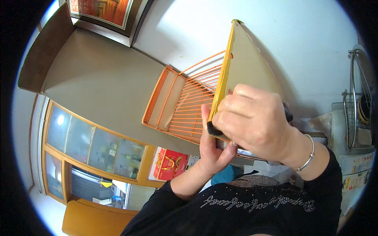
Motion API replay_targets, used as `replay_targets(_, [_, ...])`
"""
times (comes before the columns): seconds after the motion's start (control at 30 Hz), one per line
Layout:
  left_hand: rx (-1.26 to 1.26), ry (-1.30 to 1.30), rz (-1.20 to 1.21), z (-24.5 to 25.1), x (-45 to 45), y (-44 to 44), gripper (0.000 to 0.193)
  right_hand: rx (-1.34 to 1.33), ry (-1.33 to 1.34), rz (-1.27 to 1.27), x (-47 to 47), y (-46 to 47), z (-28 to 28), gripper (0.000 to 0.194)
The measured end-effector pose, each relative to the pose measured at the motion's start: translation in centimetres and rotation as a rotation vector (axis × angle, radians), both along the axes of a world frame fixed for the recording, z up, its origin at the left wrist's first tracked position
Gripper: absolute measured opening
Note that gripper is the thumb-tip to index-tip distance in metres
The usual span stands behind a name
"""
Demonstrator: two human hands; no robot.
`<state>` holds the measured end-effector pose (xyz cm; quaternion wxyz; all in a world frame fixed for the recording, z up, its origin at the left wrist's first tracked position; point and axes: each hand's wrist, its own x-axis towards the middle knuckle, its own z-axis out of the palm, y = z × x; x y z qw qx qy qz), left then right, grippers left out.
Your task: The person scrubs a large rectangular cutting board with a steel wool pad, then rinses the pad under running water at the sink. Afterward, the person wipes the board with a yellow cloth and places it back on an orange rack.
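Note:
In front of me a board with a yellow edge strip (224, 79) stands tilted, its pale face (251, 59) turned right. A black end piece (214, 129) caps the near end of the strip. Orange wire bars (193, 101) run from the board to an orange-edged frame (153, 100) on the left. My left hand (214, 152) grips the board's near end, fingers along the strip and thumb below. A small grey mesh-like patch shows between them. My right hand (255, 121) is curled against the board's face beside the strip. Whatever lies inside its fingers is hidden.
A grey surface (106, 76) with a brown edge spreads behind the rack. A framed picture (100, 14) stands by the white wall. A metal wire rack (353, 100) hangs at right. Wood-framed glass panes (94, 144) and a red gift box (169, 165) appear lower left.

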<state>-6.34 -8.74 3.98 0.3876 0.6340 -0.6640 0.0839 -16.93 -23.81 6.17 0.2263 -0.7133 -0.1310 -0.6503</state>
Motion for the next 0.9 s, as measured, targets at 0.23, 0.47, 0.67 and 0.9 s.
replay_targets(0.23, [-0.043, 0.277, -0.087, -0.1, -0.8, -0.9, 0.091, 0.036, -0.014, -0.204, 1.9, -3.0, -0.2, 0.012])
replay_targets(0.47, [0.022, 0.047, -0.038, 0.0, 0.2, -0.3, 0.089, -0.053, -0.021, -0.088, 0.3, -1.0, 0.2, 0.013])
replay_targets(0.67, [-0.034, 0.229, -0.067, -0.6, -0.5, -0.8, 0.089, -0.057, -0.066, -0.204, 1.7, -2.8, -0.1, 0.010])
replay_targets(0.9, [-0.042, 0.025, -0.004, -0.3, 0.1, -0.3, 0.089, -0.003, -0.009, -0.005, 0.3, -0.2, -0.4, 0.012])
